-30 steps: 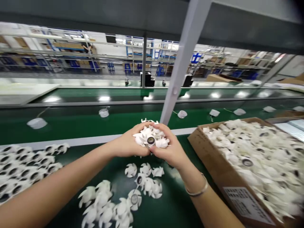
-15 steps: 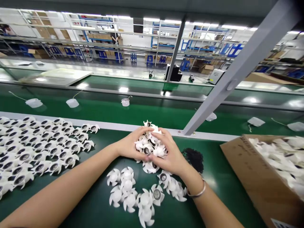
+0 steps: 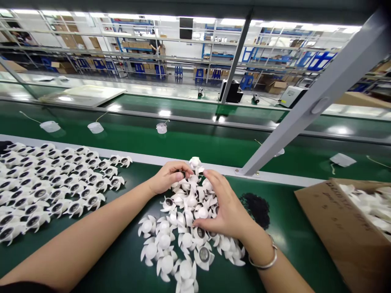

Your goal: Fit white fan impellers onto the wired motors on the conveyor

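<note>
A heap of white fan impellers [image 3: 191, 199] with dark round hubs lies loose on the green work surface between my hands. My left hand [image 3: 169, 177] is at the heap's far left edge, its fingers loosely curved and thumb apart, against a few impellers. Over the heap's right side, my right hand [image 3: 224, 207] is open, thumb and fingers spread wide around the pieces without closing on them. More impellers spread from the heap toward me, some hub up and some dome up. To the left, many impellers [image 3: 58, 181] stand in close rows, hubs up.
A cardboard box [image 3: 332, 219] full of white impellers stands at the right. Small black pieces [image 3: 256, 209] lie in a pile beside my right wrist. A slanted grey post [image 3: 293, 118] rises behind them. Clear cups [image 3: 161, 127] with wires sit on the green belt beyond the pale rail.
The impellers that were bunched between my hands have been let go and now spread over the surface. My hands have opened and moved apart. The view has shifted slightly.
</note>
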`<state>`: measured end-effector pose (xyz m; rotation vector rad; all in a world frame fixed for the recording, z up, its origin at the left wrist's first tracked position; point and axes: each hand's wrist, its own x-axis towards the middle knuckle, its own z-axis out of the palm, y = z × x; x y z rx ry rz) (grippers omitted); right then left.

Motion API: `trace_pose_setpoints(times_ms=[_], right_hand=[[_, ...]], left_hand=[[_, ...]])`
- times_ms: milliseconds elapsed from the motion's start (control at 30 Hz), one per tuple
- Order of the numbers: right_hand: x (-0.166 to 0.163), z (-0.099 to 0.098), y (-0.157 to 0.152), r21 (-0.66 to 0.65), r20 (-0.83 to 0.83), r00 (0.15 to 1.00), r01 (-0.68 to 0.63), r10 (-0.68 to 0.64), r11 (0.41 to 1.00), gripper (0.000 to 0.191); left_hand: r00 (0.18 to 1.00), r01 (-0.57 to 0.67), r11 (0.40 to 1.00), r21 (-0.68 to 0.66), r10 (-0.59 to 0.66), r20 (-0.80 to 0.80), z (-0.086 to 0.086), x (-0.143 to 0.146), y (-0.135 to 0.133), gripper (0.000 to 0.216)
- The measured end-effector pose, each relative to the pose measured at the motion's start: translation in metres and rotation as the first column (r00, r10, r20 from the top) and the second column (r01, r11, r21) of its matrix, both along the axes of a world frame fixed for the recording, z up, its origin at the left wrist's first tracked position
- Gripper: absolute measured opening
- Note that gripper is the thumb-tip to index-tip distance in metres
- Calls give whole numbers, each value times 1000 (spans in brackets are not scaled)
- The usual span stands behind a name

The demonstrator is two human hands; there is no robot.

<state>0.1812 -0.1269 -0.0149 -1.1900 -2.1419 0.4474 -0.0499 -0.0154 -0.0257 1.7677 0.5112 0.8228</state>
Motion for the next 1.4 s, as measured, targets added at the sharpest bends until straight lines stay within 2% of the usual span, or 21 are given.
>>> trace_pose_setpoints(times_ms=[67, 167, 267, 367, 467, 567, 700, 767, 833, 900, 967, 1033, 1100, 1133, 1200, 1300, 1400], right_hand=[[0, -2, 1, -43, 3, 1000, 16, -16, 999, 106], [0, -5, 2, -98, -23, 1000, 6, -8, 995, 92], [1, -7, 2, -113, -100, 995, -36, 25, 993, 81], [3, -7, 4, -64, -206, 978, -44, 30, 997, 58], [6, -5, 7, -13, -232, 972, 40, -42, 999, 37], [7, -3, 6, -42, -83, 992, 94, -98, 995, 45], [0, -1, -2, -201, 126, 990, -44, 70, 979, 67], [-3, 0, -4, -228, 130, 983, -95, 127, 969, 71], [-1, 4, -3, -192, 91, 985, -124, 144, 973, 67], [10, 13, -1, -117, 56, 993, -93, 100, 989, 56], [29, 25, 1, -48, 40, 998, 54, -52, 997, 44], [53, 33, 1, -15, 43, 963, 266, -265, 964, 35], [75, 35, -4, -5, 76, 909, 411, -409, 912, 25], [84, 32, -8, -5, 107, 896, 434, -431, 901, 20], [93, 23, -18, -21, 182, 900, 406, -396, 914, 12], [91, 8, -30, -59, 259, 910, 350, -324, 935, 12], [83, 0, -33, -51, 315, 898, 341, -309, 939, 15]], left_hand=[[995, -79, 994, 68, 83, -47, 2, -1, 1, 63], [952, -249, 937, 246, 284, -116, 5, 0, 5, 61], [912, -281, 913, 296, 350, -214, 7, 6, 13, 57], [868, -290, 914, 285, 377, -325, 7, 17, 27, 56], [843, -227, 920, 319, 349, -408, 6, 29, 44, 62], [843, -139, 920, 365, 304, -444, 1, 36, 58, 49], [864, -141, 916, 375, 299, -405, -4, 36, 63, 32], [888, -178, 913, 368, 310, -339, -4, 35, 61, 30], [911, -211, 913, 349, 313, -269, -2, 34, 58, 30], [928, -197, 933, 300, 276, -250, 0, 35, 55, 33], [942, -143, 967, 213, 199, -269, 2, 37, 52, 38], [956, -52, 991, 120, 84, -280, 4, 40, 48, 40], [961, 52, 997, 61, -34, -275, 7, 42, 44, 42], [956, 97, 994, 43, -81, -282, 9, 43, 43, 43], [936, 134, 991, 24, -118, -331, 14, 44, 42, 43], [906, 88, 996, 20, -71, -417, 16, 45, 43, 38], [903, 7, 999, 43, 12, -429, 12, 47, 43, 31]])
